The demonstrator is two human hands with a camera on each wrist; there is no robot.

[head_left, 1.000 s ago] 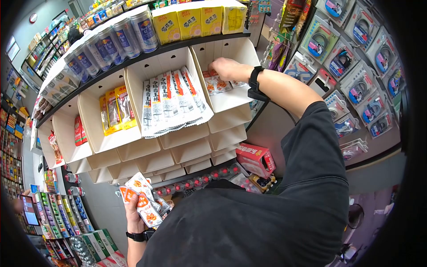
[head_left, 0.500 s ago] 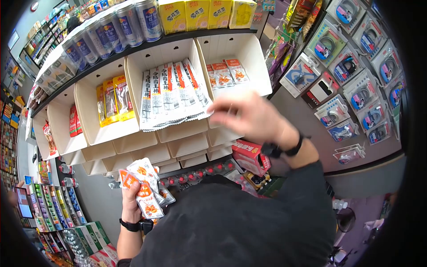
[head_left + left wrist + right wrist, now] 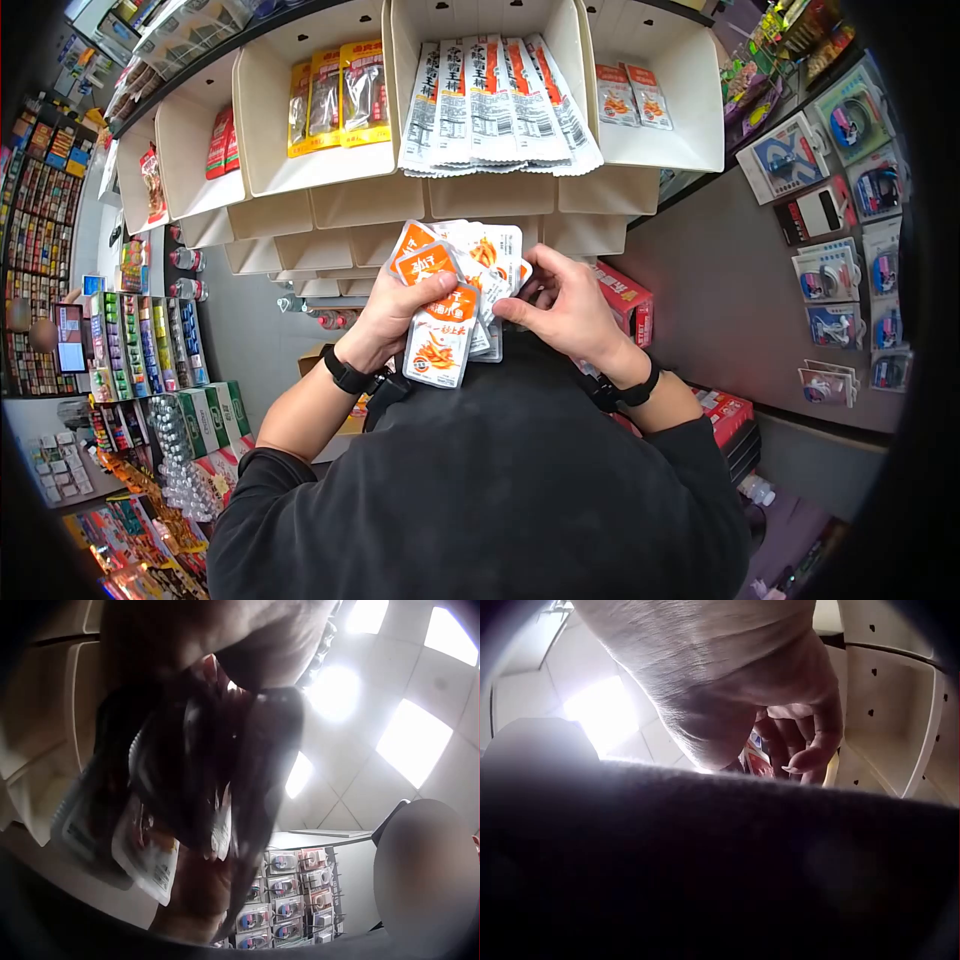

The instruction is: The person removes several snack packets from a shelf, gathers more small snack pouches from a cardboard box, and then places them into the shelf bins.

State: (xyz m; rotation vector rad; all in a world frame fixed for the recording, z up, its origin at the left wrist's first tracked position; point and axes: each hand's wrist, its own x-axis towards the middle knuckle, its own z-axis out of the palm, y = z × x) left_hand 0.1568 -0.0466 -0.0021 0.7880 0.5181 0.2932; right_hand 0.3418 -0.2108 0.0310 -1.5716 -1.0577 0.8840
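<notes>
In the head view my left hand (image 3: 385,315) grips a fanned bunch of white and orange snack packets (image 3: 438,345), its thumb lying across the front ones. At the right side of the bunch, my right hand (image 3: 575,310) pinches packets with thumb and curled fingers; its fingertips are partly hidden. The left wrist view shows the dark undersides of the packets (image 3: 154,859) below the palm. Similar small packets (image 3: 648,97) lie in the right-hand bin (image 3: 680,140). Long white stick packs (image 3: 485,110) fill the bin beside it, above my hands.
Further left, bins hold yellow packs (image 3: 362,95) and red packs (image 3: 218,145). Lower cream bins (image 3: 365,205) sit beneath the top row. Cables in blister packs (image 3: 828,270) hang on the right wall. A red box (image 3: 625,300) stands behind my right hand.
My right hand has left the right-hand bin and come down to the bunch. The left hand has lifted the packets toward the middle, and the head view has shifted.
</notes>
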